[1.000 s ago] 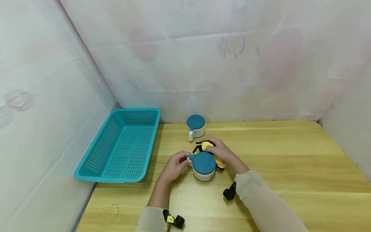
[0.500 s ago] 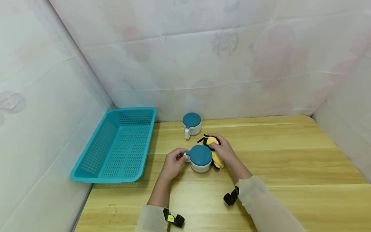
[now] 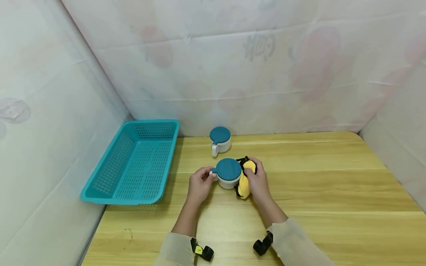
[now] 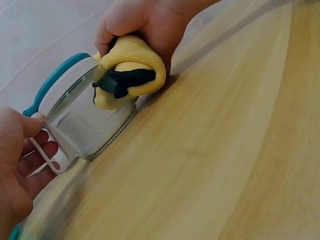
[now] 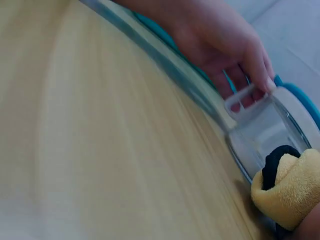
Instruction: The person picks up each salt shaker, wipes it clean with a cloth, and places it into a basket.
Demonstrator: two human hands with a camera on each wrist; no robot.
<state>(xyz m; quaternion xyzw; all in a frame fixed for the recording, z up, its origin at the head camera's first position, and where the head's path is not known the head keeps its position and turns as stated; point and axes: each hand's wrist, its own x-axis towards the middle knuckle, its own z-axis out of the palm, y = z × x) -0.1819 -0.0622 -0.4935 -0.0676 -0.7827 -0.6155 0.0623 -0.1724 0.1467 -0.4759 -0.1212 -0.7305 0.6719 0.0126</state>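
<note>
In the head view a clear jar (image 3: 228, 170) with a round blue lid and a white handle stands upright on the wooden table. My left hand (image 3: 199, 186) pinches its handle (image 4: 47, 152) from the left, thumb on top near the lid's tab. On the other side my right hand (image 3: 260, 183) grips a bunched yellow cloth (image 3: 244, 187) with black edging. In the left wrist view that cloth touches the jar's glass wall (image 4: 80, 130). The right fingers are partly hidden behind the cloth.
A second blue-lidded jar (image 3: 220, 139) stands farther back, near the draped wall, its handle toward me. At the left sits a turquoise perforated basket (image 3: 169, 162) with nothing in it. Pale printed fabric (image 3: 213, 66) closes off the back and sides.
My right hand has brought the cloth from behind the jar round to its right side, against the glass. The left hand keeps its hold on the handle. The head view has shifted slightly.
</note>
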